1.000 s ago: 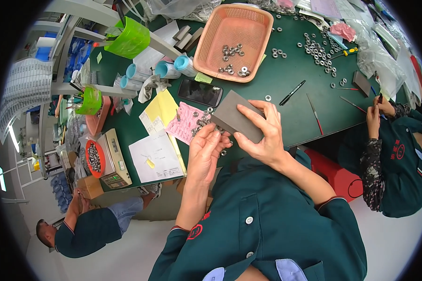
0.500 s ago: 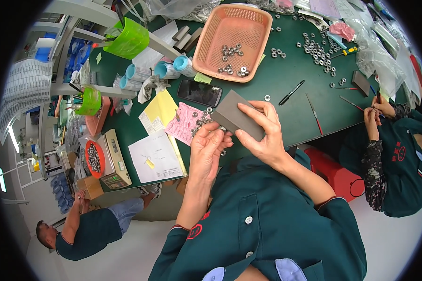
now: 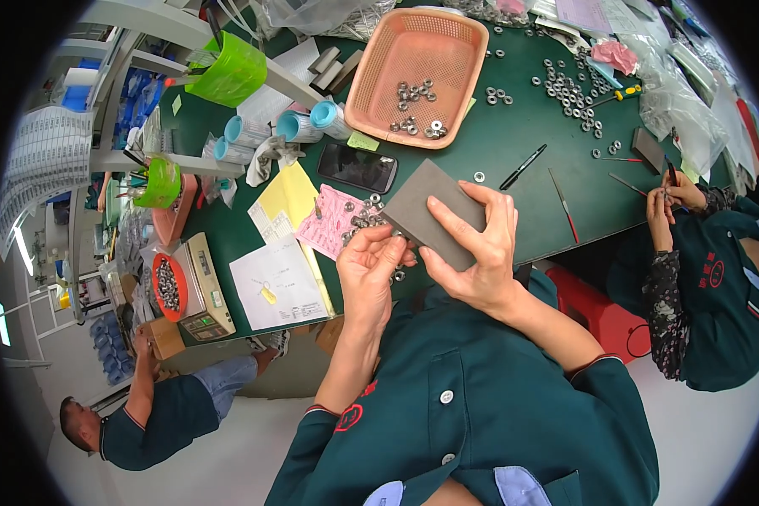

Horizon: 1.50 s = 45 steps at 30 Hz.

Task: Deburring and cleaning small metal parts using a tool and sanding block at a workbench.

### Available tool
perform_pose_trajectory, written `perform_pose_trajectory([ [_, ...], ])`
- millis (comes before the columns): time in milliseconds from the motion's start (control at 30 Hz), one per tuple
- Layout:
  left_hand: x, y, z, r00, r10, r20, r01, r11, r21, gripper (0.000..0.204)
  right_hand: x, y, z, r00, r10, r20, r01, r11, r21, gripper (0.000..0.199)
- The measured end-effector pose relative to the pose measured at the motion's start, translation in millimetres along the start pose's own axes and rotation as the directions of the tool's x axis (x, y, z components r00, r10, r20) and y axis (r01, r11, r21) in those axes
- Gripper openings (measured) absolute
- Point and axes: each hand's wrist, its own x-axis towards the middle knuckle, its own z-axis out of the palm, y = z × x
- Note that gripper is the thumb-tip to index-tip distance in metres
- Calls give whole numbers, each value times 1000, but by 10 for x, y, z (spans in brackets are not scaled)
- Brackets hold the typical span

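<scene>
My right hand (image 3: 485,244) grips a grey-brown rectangular block (image 3: 434,207), with its thumb and fingers spread over the faces. Close against the block's left corner, my left hand (image 3: 371,263) pinches a small metal ring, mostly hidden by the fingertips. Just beyond that hand lies a pink cloth (image 3: 329,221) with several small metal rings (image 3: 365,216) on and beside it. Another loose ring (image 3: 399,276) lies beside my left fingers.
A peach plastic basket (image 3: 361,101) with several rings stands at the back. Nearer are a phone (image 3: 357,168), papers (image 3: 278,287), a pen (image 3: 524,167) and a red-handled tool (image 3: 565,205). Scale (image 3: 209,287) is at left. A co-worker's hands (image 3: 670,201) work at right.
The block and my right hand have shifted and tilted slightly; my left fingers stay pinched at its corner. The co-worker's hands at right moved a little, and the person at left lowered an arm.
</scene>
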Motion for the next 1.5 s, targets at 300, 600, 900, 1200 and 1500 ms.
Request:
perform_pose_trajectory([
  [300,-4,9,129,996,84,-33,-80,992,100,17,67,-1,27,998,9,-63,-11,999,-33,49],
  [600,10,0,32,990,120,-69,-110,984,137,17,-96,-55,25,998,52,-30,-52,999,8,48],
  [900,-14,11,103,994,109,-16,-105,983,149,16,-49,-60,7,998,42,-53,-42,999,-7,49],
  [1200,5,162,145,988,152,-3,-150,976,156,17,11,-96,-85,998,40,-44,-40,999,5,52],
  [1500,-7,111,143,987,157,-26,-151,974,169,18,-39,-93,-84,998,34,-60,-35,999,-8,51],
])
